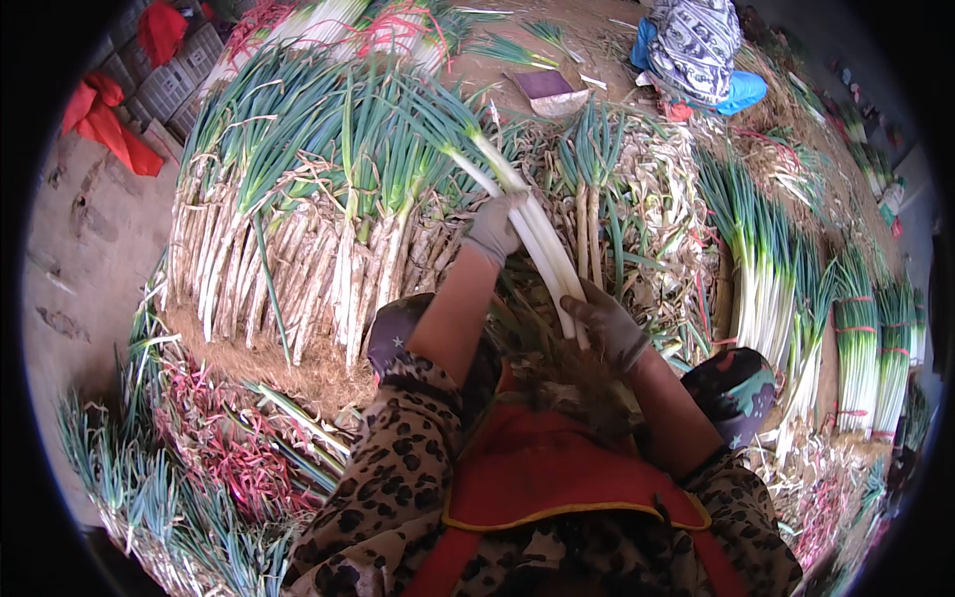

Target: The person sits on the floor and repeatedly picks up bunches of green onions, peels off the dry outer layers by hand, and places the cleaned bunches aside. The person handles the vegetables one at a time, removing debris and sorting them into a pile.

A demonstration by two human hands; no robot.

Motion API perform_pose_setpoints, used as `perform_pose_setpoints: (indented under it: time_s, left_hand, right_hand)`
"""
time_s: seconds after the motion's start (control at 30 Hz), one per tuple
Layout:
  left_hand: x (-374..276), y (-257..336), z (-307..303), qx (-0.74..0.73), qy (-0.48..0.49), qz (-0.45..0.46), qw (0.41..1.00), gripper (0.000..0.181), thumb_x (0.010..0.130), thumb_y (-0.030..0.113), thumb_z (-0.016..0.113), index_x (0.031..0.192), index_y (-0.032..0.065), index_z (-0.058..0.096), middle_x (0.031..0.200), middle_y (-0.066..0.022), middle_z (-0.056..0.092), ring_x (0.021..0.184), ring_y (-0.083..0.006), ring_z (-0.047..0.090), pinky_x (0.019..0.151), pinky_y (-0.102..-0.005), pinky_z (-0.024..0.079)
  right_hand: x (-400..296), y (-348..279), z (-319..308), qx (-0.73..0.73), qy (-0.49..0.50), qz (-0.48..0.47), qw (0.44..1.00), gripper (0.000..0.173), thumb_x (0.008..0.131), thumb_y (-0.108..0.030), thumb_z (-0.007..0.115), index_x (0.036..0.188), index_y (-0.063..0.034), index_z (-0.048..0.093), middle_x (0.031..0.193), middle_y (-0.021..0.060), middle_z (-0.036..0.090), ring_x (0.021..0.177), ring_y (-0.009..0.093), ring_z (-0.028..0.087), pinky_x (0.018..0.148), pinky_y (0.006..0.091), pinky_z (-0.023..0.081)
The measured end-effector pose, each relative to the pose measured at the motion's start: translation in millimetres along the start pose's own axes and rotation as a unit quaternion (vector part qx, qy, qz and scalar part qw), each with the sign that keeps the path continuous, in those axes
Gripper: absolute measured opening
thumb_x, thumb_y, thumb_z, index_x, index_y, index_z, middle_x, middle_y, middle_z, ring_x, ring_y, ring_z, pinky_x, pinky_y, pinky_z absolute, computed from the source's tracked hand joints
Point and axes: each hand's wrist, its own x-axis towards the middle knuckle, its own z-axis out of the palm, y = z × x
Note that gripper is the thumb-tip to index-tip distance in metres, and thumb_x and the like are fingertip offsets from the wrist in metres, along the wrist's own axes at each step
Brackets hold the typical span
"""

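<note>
Two clean white scallions [539, 235] with green tops slant across the space above my lap. My left hand [495, 226], in a grey work glove, is closed around their upper shanks. Lower down, my right hand [608, 322], gloved too, grips the white stems near the root end. To the left lies a broad pile of soil-stained, unpeeled scallions [298, 246], roots towards me and leaves pointing away. A pair of unpeeled scallions [588, 216] rests just beyond my right hand on a heap of stripped dry skins [656, 201].
Cleaned scallions [761, 291] lie in a row on the right, with tied bundles [856, 358] beyond. A shallow box [550, 91] sits ahead near a person in a patterned garment [694, 48]. Red ties and scraps [231, 440] litter the lower left. Red cloth [112, 123] lies far left.
</note>
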Motion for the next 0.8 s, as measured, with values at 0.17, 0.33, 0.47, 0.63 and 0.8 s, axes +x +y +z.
perform_pose_setpoints:
  time_s: [0.17, 0.33, 0.47, 0.63, 0.8]
  left_hand:
    - [-23.2, -57.0, -5.8, 0.428, -0.154, 0.152, 0.878, 0.028, 0.096, 0.02, 0.053, 0.118, 0.0029, 0.059, 0.101, -0.0136, 0.068, 0.091, -0.0269, 0.067, 0.082, -0.0406, 0.054]
    - [9.6, -27.9, -60.5, 0.418, -0.112, 0.149, 0.889, 0.044, 0.09, 0.033, 0.06, 0.125, 0.0069, 0.056, 0.119, -0.0146, 0.061, 0.109, -0.032, 0.058, 0.091, -0.0433, 0.048]
    - [35.1, -37.6, 7.0, 0.111, -0.074, 0.045, 0.99, 0.035, 0.092, 0.029, 0.062, 0.113, 0.0023, 0.055, 0.102, -0.0141, 0.06, 0.096, -0.0305, 0.058, 0.084, -0.0425, 0.051]
    - [49.4, -58.1, 143.2, 0.019, -0.094, 0.012, 0.995, 0.022, 0.095, 0.018, 0.06, 0.109, 0.0031, 0.052, 0.099, -0.0112, 0.056, 0.094, -0.0261, 0.056, 0.089, -0.0431, 0.052]
    - [118.4, -98.7, 332.8, 0.162, -0.242, -0.003, 0.957, 0.032, 0.097, 0.025, 0.056, 0.121, 0.0031, 0.051, 0.108, -0.0141, 0.058, 0.105, -0.0294, 0.056, 0.097, -0.0463, 0.048]
  right_hand:
    - [-35.0, 48.9, -20.3, -0.279, 0.032, -0.085, 0.956, 0.078, 0.082, -0.024, 0.075, 0.144, -0.0034, 0.032, 0.097, 0.0152, 0.064, 0.078, 0.023, 0.064, 0.065, 0.0349, 0.052]
    - [-106.2, 35.7, -48.3, -0.444, 0.04, -0.16, 0.881, 0.084, 0.085, -0.029, 0.068, 0.15, -0.0045, 0.021, 0.102, 0.0331, 0.063, 0.093, 0.046, 0.064, 0.077, 0.0499, 0.05]
    - [-177.9, 3.5, -76.8, -0.564, 0.107, -0.124, 0.809, 0.083, 0.087, -0.029, 0.064, 0.153, -0.0099, 0.018, 0.12, 0.0314, 0.055, 0.082, 0.039, 0.066, 0.071, 0.0475, 0.053]
    - [-217.8, -22.2, -114.8, -0.588, 0.178, -0.143, 0.776, 0.077, 0.087, -0.028, 0.063, 0.152, -0.0101, 0.025, 0.127, 0.0257, 0.054, 0.075, 0.037, 0.067, 0.061, 0.0423, 0.056]
    - [-229.1, -37.3, -197.7, -0.503, 0.357, -0.324, 0.717, 0.077, 0.08, -0.005, 0.068, 0.149, -0.0087, 0.033, 0.114, 0.0229, 0.06, 0.076, 0.032, 0.067, 0.063, 0.0374, 0.056]
